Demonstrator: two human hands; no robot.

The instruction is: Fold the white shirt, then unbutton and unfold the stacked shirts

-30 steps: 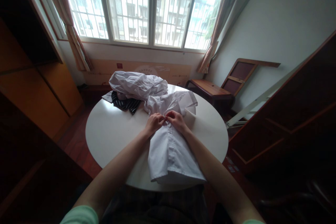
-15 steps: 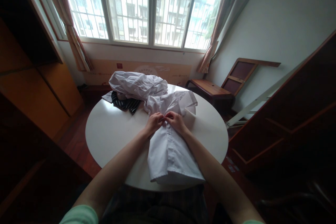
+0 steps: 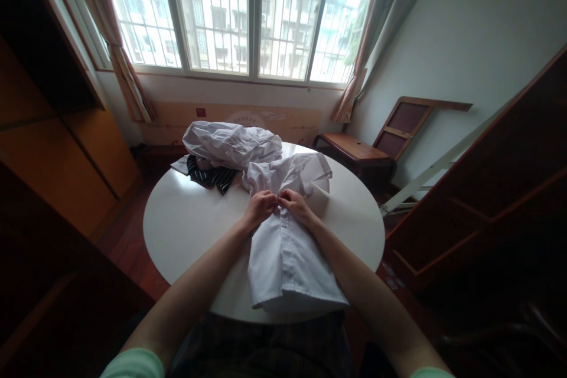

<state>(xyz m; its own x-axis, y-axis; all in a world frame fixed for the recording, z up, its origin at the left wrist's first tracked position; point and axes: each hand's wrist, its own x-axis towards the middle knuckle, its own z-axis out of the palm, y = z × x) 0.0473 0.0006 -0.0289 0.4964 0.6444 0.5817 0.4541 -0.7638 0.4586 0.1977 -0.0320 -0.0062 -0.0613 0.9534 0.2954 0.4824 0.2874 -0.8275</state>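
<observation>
the fingertips of both hands meet at one spot on the front seam of the white cotton button-up shirt (image 3: 283, 254), pinching the cloth there from either side. the left hand (image 3: 259, 208) has its fingers curled in, thumb and forefinger pressed on the left edge of the placket; the right hand (image 3: 296, 207) mirrors it, fingers bunched and nipping the right edge. the two sets of fingertips touch or nearly touch; whether a button sits between them is too small to tell.

the shirt lies flat on the round white table (image 3: 186, 230), its hem toward the person and hanging just over the near rim, its collar end crumpled away toward the window. the hands work at about the upper third of the shirt's length. by the look of it, the step in hand is fastening or closing the placket at that point, with the lower stretch already lying shut and smooth. the next move likely calls for a small, exact push and pull between the two pinches, then a shift up the seam toward the collar.

beyond the shirt, a heap of rumpled white garments (image 3: 230, 143) sits at the far side of the table, touching the shirt's collar end, and a dark striped cloth (image 3: 210, 174) lies partly under that heap. both forearms rest low over the near edge of the table.
</observation>
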